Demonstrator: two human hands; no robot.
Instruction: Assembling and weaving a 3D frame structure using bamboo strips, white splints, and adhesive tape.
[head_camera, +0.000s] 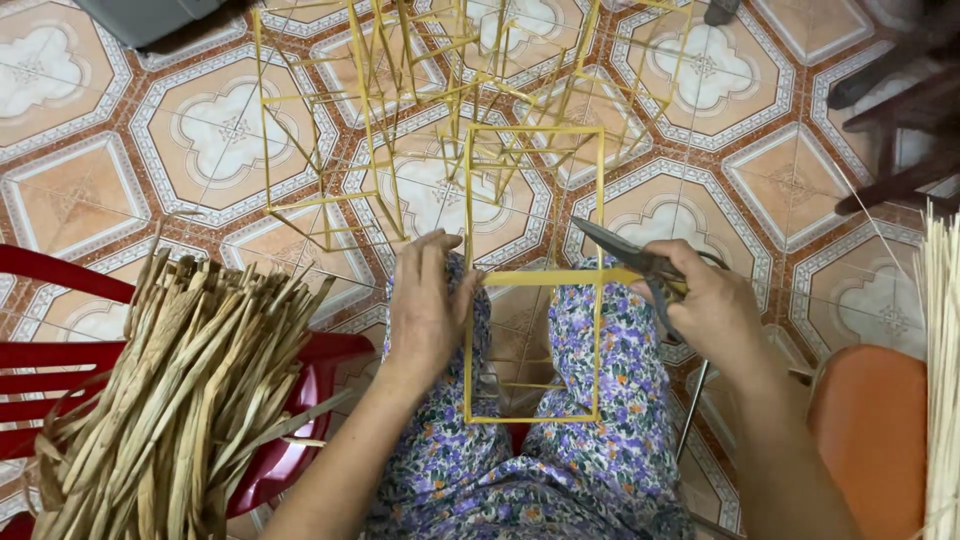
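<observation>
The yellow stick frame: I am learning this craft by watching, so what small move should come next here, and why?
Probably close the scissors on the flat yellow strip. The right hand holds the blades open right at the strip's end, beside the frame's right upright, while the left hand steadies the left upright. The strip crosses the frame and looks ready for trimming.

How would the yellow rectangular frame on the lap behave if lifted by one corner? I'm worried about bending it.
The yellow frame is made of thin sticks around open space, so it is probably very light. Such slender sides would likely flex or twist and could snap if squeezed. The left hand steadies one side while the right hand holds scissors, suggesting it needs support.
</observation>
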